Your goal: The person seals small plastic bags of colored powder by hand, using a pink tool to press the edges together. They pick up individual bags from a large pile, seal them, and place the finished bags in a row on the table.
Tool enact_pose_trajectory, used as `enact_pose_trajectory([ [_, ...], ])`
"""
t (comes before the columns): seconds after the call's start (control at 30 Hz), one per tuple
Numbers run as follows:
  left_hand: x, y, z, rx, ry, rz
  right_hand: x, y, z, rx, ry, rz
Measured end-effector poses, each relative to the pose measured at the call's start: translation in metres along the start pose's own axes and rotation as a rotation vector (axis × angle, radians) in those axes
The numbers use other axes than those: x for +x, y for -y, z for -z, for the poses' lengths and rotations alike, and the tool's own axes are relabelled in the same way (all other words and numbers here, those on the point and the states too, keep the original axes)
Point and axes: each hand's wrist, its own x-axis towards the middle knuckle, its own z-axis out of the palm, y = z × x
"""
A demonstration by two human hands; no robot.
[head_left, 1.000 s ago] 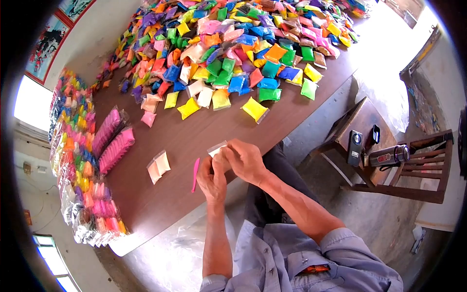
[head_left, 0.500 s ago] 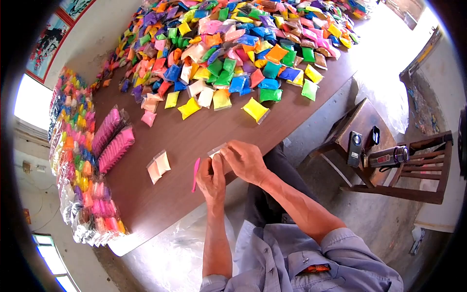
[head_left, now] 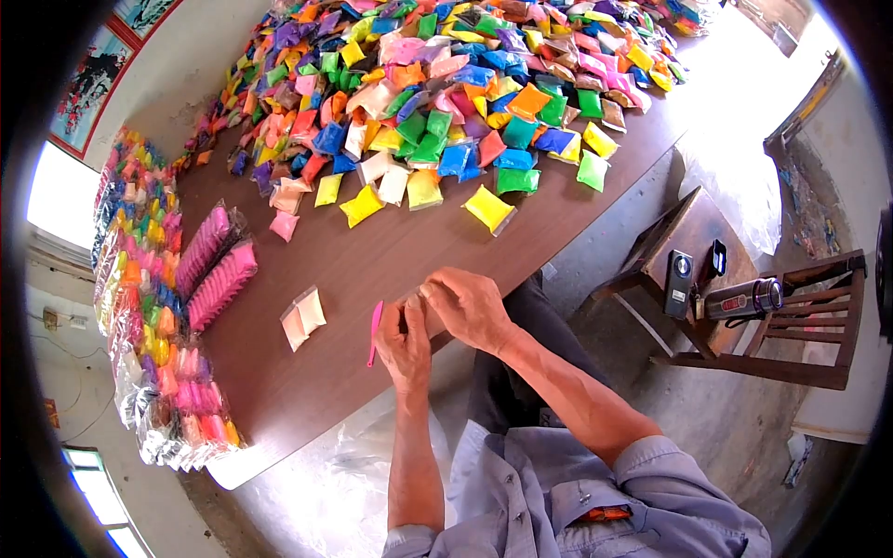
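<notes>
My left hand (head_left: 404, 342) is closed, its thumb and fingers pinched together above the table's near edge. Right beside it, my right hand (head_left: 470, 309) is bent inward with its fingertips pinched at the same spot. A small clear plastic packet is between them, now almost wholly covered by the fingers. Just left of my left hand lies a thin pink stick-shaped tool (head_left: 376, 333). Farther left on the table are two joined pale peach packets (head_left: 303, 319) in clear wrap.
A large heap of colourful packets (head_left: 446, 121) covers the far side of the brown table (head_left: 372, 256). Bundled pink packs (head_left: 221, 284) and stacked bagged packets (head_left: 153, 307) line the left. At right, a wooden stool (head_left: 698, 228) and a chair (head_left: 819, 321) stand near a flask (head_left: 744, 298).
The clear packet showed above my fingertips before; now the fingers hide it. My right hand has shifted slightly, while the things on the table stay where they were.
</notes>
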Motion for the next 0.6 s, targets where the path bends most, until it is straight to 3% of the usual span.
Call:
enact_pose_trajectory([
  [0.07, 0.001, -0.002, 0.003, -0.046, 0.072, 0.116, -0.001, 0.000, -0.002, 0.030, -0.038, -0.016],
  [0.17, 0.001, -0.011, 0.004, -0.011, 0.157, 0.092, 0.000, 0.003, -0.001, 0.054, -0.079, -0.045],
  [0.43, -0.002, 0.002, 0.001, 0.039, 0.070, 0.021, 0.000, 0.005, 0.002, 0.003, 0.014, 0.009],
  [0.6, 0.000, -0.002, 0.002, -0.019, 0.095, 0.089, -0.002, 0.007, -0.001, 0.047, -0.060, -0.081],
])
